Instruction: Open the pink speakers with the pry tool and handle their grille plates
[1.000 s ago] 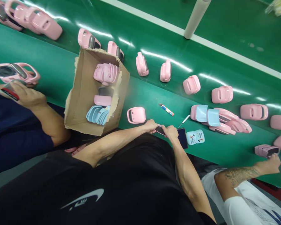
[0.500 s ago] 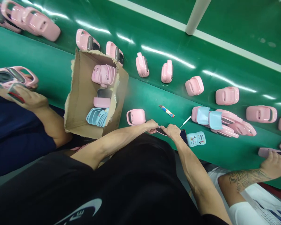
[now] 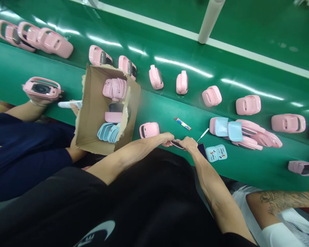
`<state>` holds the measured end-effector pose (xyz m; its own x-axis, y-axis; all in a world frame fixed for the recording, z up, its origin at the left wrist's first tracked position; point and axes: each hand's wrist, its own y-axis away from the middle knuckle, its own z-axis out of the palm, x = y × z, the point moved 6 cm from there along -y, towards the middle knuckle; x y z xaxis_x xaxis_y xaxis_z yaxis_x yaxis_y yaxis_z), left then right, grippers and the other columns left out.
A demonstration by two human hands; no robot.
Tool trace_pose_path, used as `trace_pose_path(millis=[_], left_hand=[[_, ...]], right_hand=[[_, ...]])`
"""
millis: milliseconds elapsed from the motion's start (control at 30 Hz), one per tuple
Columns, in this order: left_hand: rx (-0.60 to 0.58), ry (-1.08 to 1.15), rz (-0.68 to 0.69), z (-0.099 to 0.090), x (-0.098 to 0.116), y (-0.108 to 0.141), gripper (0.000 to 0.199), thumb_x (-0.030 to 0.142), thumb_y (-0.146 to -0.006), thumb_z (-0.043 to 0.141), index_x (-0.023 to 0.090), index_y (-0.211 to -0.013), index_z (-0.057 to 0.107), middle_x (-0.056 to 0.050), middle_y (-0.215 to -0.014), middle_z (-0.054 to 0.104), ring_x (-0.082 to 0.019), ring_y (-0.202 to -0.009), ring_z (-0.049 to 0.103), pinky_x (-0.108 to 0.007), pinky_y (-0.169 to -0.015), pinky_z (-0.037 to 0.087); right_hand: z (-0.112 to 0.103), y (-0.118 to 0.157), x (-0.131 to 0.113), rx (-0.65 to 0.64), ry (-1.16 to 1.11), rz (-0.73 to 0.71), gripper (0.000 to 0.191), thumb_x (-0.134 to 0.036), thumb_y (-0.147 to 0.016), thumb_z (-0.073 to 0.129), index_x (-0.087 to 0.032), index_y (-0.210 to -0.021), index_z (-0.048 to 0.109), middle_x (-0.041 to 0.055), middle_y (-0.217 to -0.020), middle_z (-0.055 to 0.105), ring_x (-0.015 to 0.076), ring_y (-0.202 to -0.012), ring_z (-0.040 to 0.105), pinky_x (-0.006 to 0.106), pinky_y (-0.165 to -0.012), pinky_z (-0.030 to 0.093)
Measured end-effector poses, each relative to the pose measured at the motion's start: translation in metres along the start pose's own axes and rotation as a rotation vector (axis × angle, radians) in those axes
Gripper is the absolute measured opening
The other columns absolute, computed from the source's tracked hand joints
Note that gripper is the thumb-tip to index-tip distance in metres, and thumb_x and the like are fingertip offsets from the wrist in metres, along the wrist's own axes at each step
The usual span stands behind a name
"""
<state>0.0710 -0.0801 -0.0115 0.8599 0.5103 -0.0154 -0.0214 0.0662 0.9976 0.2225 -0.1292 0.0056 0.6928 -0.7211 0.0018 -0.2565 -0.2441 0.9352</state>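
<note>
The left hand [image 3: 167, 139] and right hand [image 3: 190, 143] still pinch a dark, pink-edged panel [image 3: 177, 144] in nearly closed fingers by the green bench [image 3: 167, 106], unreleased, while a co-worker's tattooed forearm [image 3: 285, 200] has left the pink casing [image 3: 296, 167]

The left hand [image 3: 167, 139] and the right hand [image 3: 189, 143] are in front of the body, near each other but with a small space between them. The fingers of each hand are bent in a closed grip, and the right thumb points toward the left hand. The left forearm [image 3: 136, 152] comes from the lower left with a gentle slope. The right forearm [image 3: 208, 175] comes from the lower right and is more steep in the view. Both forearms are bare, below black sleeves, and both wrists look almost straight.
</note>
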Motion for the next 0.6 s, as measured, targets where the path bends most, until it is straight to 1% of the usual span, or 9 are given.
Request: trace_pose_path(millis=[67,167,200,267,333,400,467,533,600], left_hand=[[0.006,0.001,0.016,-0.002,0.002,0.002,0.042,0.04,-0.105,0.071,0.017,-0.14,0.065,-0.013,-0.14,0.067,-0.027,-0.119,0.07,-0.049,-0.099,0.063],[0.038,0.002,0.039,-0.007,0.001,0.004,0.04,0.04,-0.105,0.071,0.018,-0.138,0.066,-0.012,-0.136,0.069,-0.025,-0.115,0.071,-0.047,-0.097,0.064],[0.056,0.002,0.048,-0.008,0.0,0.005,0.038,0.041,-0.105,0.07,0.017,-0.134,0.067,-0.011,-0.13,0.071,-0.024,-0.109,0.073,-0.044,-0.092,0.065],[0.104,-0.002,0.072,-0.007,-0.005,0.007,0.038,0.049,-0.106,0.065,0.013,-0.118,0.072,-0.01,-0.109,0.076,-0.02,-0.088,0.074,-0.036,-0.077,0.065],[0.163,-0.005,0.109,-0.004,-0.012,0.011,0.048,0.057,-0.105,0.062,0.011,-0.099,0.073,-0.009,-0.086,0.075,-0.017,-0.067,0.072,-0.029,-0.062,0.061],[0.219,-0.008,0.16,0.004,-0.02,0.017,0.049,0.058,-0.103,0.062,0.013,-0.087,0.071,-0.007,-0.074,0.073,-0.015,-0.057,0.069,-0.026,-0.055,0.057],[0.253,-0.014,0.197,0.013,-0.027,0.02,0.048,0.054,-0.106,0.058,0.014,-0.082,0.07,-0.005,-0.07,0.072,-0.014,-0.053,0.068,-0.024,-0.053,0.056],[0.268,-0.024,0.199,0.021,-0.031,0.021,0.053,0.052,-0.111,0.05,0.014,-0.08,0.07,-0.005,-0.068,0.072,-0.013,-0.053,0.068,-0.025,-0.056,0.057],[0.272,-0.034,0.178,0.026,-0.032,0.02,0.053,0.053,-0.113,0.049,0.013,-0.087,0.072,-0.004,-0.074,0.073,-0.013,-0.059,0.07,-0.027,-0.061,0.06]], right_hand=[[0.001,0.003,0.002,-0.007,-0.033,-0.007,0.062,-0.077,-0.091,0.068,-0.017,-0.086,0.081,0.0112,-0.061,0.075,0.028,-0.074,0.08,0.038,-0.087,0.061],[0.009,0.009,0.006,-0.021,-0.072,-0.012,0.065,-0.078,-0.094,0.063,-0.017,-0.085,0.08,0.0109,-0.059,0.074,0.0275,-0.072,0.08,0.036,-0.083,0.06],[0.013,0.012,0.007,-0.027,-0.084,-0.015,0.066,-0.078,-0.096,0.059,-0.017,-0.083,0.08,0.0112,-0.059,0.074,0.0275,-0.072,0.08,0.036,-0.083,0.06],[0.022,0.016,0.008,-0.035,-0.109,-0.023,0.069,-0.078,-0.1,0.053,-0.018,-0.078,0.079,0.0122,-0.058,0.074,0.0277,-0.074,0.081,0.035,-0.082,0.061],[0.03,0.017,0.008,-0.029,-0.13,-0.03,0.072,-0.078,-0.101,0.049,-0.019,-0.072,0.077,0.0138,-0.06,0.074,0.0286,-0.077,0.081,0.035,-0.083,0.061],[0.036,0.016,0.009,-0.013,-0.145,-0.029,0.074,-0.08,-0.1,0.048,-0.019,-0.07,0.077,0.0151,-0.061,0.075,0.0296,-0.078,0.082,0.037,-0.085,0.061],[0.04,0.014,0.011,0.014,-0.151,-0.023,0.074,-0.081,-0.099,0.05,-0.019,-0.071,0.077,0.016,-0.063,0.076,0.031,-0.083,0.082,0.039,-0.089,0.061],[0.041,0.011,0.012,0.045,-0.146,-0.018,0.072,-0.081,-0.099,0.051,-0.018,-0.074,0.078,0.017,-0.066,0.077,0.0333,-0.091,0.083,0.042,-0.094,0.061],[0.039,0.009,0.013,0.074,-0.131,-0.02,0.07,-0.079,-0.098,0.054,-0.017,-0.077,0.079,0.0191,-0.072,0.079,0.0358,-0.101,0.082,0.045,-0.099,0.06]])
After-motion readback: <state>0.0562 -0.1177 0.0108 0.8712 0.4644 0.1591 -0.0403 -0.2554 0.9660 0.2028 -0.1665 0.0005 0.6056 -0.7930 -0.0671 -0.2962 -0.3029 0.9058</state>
